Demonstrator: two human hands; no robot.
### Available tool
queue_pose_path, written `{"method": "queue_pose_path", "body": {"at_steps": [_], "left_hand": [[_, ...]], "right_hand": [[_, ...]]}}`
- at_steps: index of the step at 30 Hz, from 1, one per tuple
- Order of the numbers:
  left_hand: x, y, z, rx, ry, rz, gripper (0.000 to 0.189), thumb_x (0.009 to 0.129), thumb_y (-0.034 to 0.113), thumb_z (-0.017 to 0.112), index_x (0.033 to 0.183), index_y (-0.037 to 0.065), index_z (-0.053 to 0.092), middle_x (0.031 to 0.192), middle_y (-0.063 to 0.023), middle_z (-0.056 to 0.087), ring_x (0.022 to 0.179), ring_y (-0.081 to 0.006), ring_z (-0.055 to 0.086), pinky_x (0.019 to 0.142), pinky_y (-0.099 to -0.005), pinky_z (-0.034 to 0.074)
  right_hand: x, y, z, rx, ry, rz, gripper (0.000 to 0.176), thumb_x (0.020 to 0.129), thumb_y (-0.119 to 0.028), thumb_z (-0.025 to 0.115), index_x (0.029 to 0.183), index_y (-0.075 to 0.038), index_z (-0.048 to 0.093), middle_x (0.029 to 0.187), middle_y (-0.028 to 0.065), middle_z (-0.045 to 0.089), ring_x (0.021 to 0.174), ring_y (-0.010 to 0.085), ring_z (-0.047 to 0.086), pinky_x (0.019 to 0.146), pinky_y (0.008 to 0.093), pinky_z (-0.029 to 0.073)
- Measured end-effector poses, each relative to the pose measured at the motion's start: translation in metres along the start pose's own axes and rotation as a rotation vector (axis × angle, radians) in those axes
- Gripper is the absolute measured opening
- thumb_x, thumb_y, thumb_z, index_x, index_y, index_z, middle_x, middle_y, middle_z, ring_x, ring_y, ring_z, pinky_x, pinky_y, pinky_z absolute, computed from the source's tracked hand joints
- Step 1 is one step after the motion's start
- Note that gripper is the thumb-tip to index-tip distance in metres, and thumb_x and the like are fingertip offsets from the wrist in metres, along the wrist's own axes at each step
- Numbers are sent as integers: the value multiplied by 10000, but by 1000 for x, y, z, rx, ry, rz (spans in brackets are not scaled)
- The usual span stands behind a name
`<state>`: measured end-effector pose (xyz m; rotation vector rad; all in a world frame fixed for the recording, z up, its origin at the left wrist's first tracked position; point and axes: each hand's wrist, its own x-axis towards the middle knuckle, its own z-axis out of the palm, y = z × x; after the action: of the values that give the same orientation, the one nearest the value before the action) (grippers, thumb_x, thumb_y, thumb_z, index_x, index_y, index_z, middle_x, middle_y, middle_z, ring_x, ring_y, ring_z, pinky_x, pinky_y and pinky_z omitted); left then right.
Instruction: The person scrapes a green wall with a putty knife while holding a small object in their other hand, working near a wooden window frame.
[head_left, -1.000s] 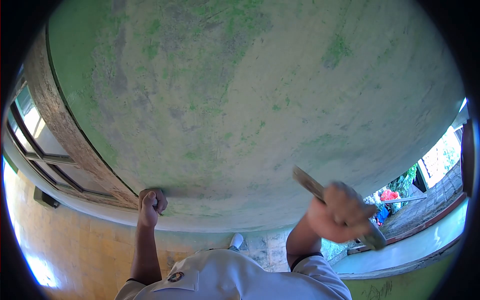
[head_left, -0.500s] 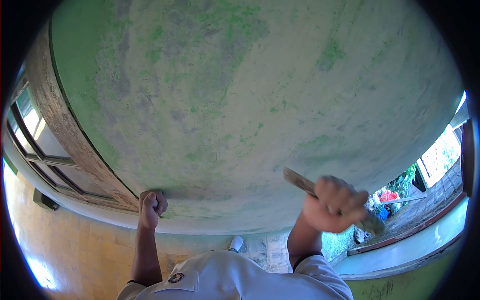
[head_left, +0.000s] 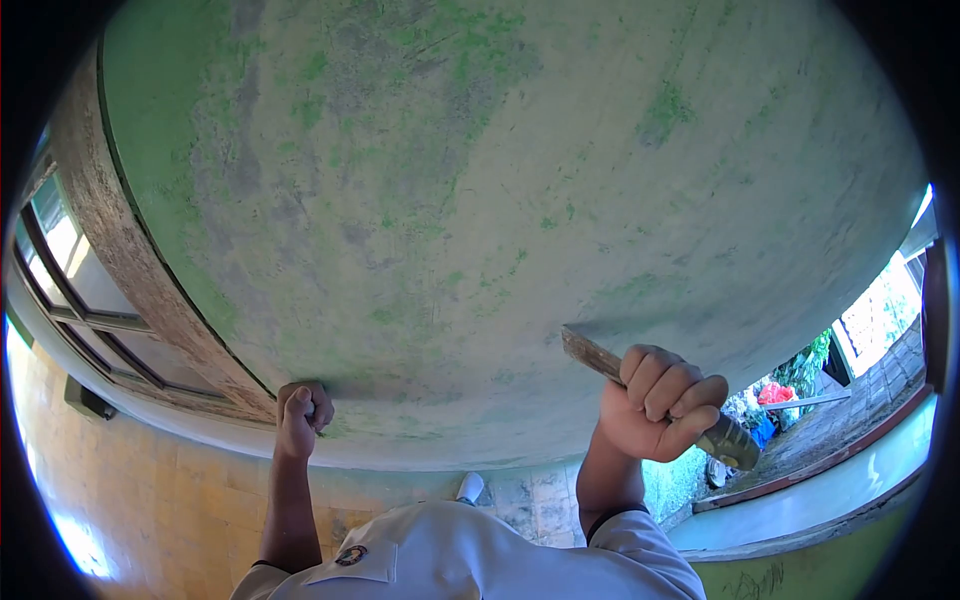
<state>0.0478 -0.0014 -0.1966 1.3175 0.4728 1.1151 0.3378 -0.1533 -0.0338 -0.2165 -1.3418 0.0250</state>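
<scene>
- Closest to the wearer's eyes is a pale shirt (head_left: 440, 550), a round badge on its chest.
- The right hand (head_left: 665, 400) has its fingers wrapped firmly round the scraper-like tool (head_left: 591, 353), near the lower right edge of the wall (head_left: 450, 200).
- That tool's long axis slants; the flat, narrow end points up and left at the wall, the thick olive end down and right.
- The left hand (head_left: 302, 418) is curled into a fist at the wall's lower left corner, beside the worn wooden frame (head_left: 120, 230); I can't tell whether it grips anything.
- The wall is patchy, with green paint over pale and grey.
- Beyond the frame there's a paned window (head_left: 110, 320).
- Below lie floor tiles (head_left: 200, 490) and one pale shoe (head_left: 471, 487).
- Farther off, right, something red (head_left: 777, 393) shows outside by greenery.
</scene>
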Motion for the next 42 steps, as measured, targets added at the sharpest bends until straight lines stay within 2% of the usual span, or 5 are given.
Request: {"method": "queue_pose_path", "body": {"at_steps": [9,26,30,35,42], "left_hand": [[0,-1,-2,-21,-9,0,588,860,501,475,490,53,384,421,-11,315,376,-101,301,377,-252,203],[0,-1,-2,14,-6,6,608,851,530,473,483,53,395,412,-8,316,373,-101,301,380,-253,205],[-1,-2,-2,-3,-21,12,606,854,525,473,484,52,393,413,-10,325,374,-100,303,379,-250,204],[0,1,-3,16,-20,7,606,856,522,473,482,53,389,415,-9,326,374,-101,305,378,-253,206],[-1,-1,-5,12,-41,21,593,858,505,478,487,50,394,423,-16,349,379,-99,309,381,-253,207]], "right_hand": [[-3,7,8,117,69,33,264,921,-180,458,692,-112,346,461,-27,315,366,87,240,373,264,181],[8,-26,6,25,4,-202,293,930,-258,482,710,-108,360,456,-23,324,362,75,248,379,247,180],[-2,8,6,96,131,178,308,941,-292,461,708,-126,347,475,-31,327,375,78,268,390,247,189],[9,-25,4,93,30,-185,268,953,-269,424,747,-115,349,492,-25,338,377,82,247,399,236,199],[7,3,6,155,120,51,270,957,-266,409,736,-122,350,488,-25,337,392,77,258,411,264,210]]}}
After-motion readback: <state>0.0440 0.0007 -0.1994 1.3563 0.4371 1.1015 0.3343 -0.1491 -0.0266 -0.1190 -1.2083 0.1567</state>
